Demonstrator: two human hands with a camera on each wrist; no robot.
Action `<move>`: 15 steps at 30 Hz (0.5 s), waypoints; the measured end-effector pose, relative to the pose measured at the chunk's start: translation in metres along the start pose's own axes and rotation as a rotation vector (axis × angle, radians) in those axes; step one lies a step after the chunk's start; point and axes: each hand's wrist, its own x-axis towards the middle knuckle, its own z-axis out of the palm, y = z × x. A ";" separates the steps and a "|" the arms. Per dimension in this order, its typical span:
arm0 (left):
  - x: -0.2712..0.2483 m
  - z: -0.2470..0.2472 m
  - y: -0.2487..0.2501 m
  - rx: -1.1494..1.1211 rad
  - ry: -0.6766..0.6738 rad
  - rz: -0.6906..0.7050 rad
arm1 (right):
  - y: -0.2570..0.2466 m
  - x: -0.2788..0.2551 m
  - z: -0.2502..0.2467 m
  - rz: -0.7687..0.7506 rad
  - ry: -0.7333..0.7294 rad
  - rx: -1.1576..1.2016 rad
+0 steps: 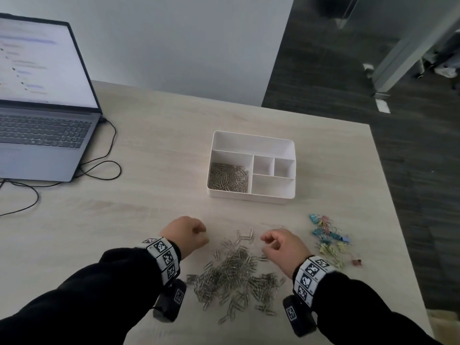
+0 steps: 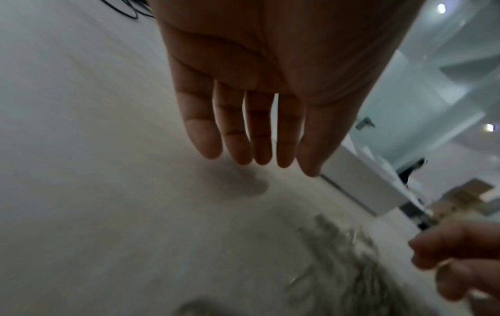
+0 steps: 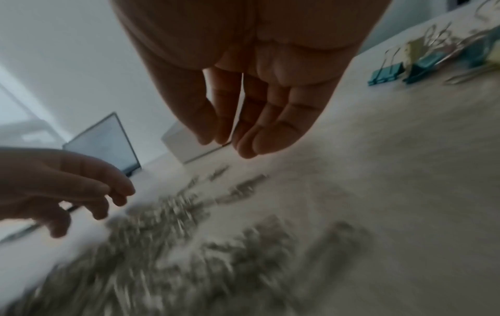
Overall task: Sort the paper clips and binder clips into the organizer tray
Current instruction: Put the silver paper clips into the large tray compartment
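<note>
Wrist views show my left hand (image 2: pixel 259 89) and right hand (image 3: pixel 243 89) with fingers loosely extended, holding nothing. Between them — slightly nearer me — lies the scattered heap of silver wire paper clips (image 1: pixel 236 272). Coloured binder clips (image 1: pixel 329 239) sit right of my right hand; the white compartmented plastic organizer tray (image 1: pixel 251 195) (some clips already inside) stands beyond.
</note>
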 end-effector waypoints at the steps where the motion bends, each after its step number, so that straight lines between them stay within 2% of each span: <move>1: -0.005 0.004 -0.005 0.079 -0.041 -0.009 | 0.003 -0.004 0.002 0.004 -0.051 -0.082; 4: -0.023 0.008 -0.009 0.290 -0.151 -0.027 | 0.008 -0.012 0.006 0.054 -0.152 -0.223; 8: -0.040 0.012 -0.001 0.497 -0.255 -0.028 | 0.008 -0.021 0.012 0.088 -0.188 -0.309; 12: -0.051 0.026 0.009 0.550 -0.307 0.012 | 0.007 -0.031 0.020 0.067 -0.253 -0.394; 15: -0.058 0.041 0.013 0.531 -0.294 0.058 | 0.006 -0.039 0.031 0.023 -0.263 -0.444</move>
